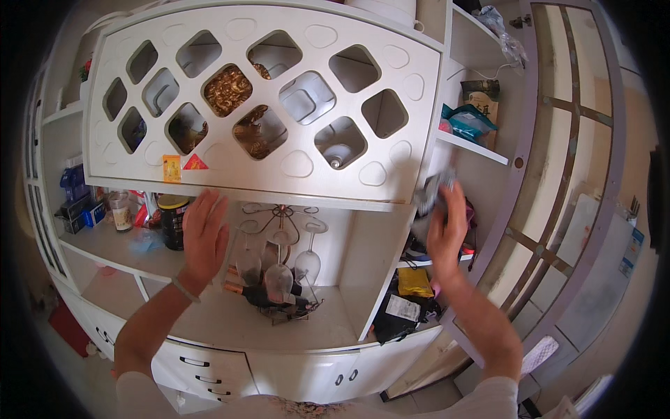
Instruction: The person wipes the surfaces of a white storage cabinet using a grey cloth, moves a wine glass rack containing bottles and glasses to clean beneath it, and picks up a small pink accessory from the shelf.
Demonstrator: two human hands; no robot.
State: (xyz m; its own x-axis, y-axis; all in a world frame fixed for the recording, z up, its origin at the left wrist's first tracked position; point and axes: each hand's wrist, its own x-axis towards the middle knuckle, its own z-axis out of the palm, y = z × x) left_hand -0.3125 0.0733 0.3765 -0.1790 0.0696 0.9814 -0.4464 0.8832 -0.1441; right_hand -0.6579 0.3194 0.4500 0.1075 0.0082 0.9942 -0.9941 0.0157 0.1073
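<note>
My left hand [203, 241] is raised, palm forward and holding nothing, just below the lower edge of a white lattice cabinet panel [217, 157]. Beside its fingers stands a black canister [171, 222] with a yellow lid. At the right-hand shelves, my right hand [446, 228] has its fingers around a small grey object [430, 193], too blurred to identify. Between the hands, a metal wine rack [282, 209] carries upside-down wine glasses [307, 264] above dark bottles [256, 296] in the open compartment.
On the left shelf are a glass jar [121, 212] and blue boxes [94, 213]. Right shelves hold a teal bag [471, 123], a yellow packet [414, 283] and a black bag [390, 319]. A purple-framed door [523, 209] stands at the right. Drawers [209, 361] lie below.
</note>
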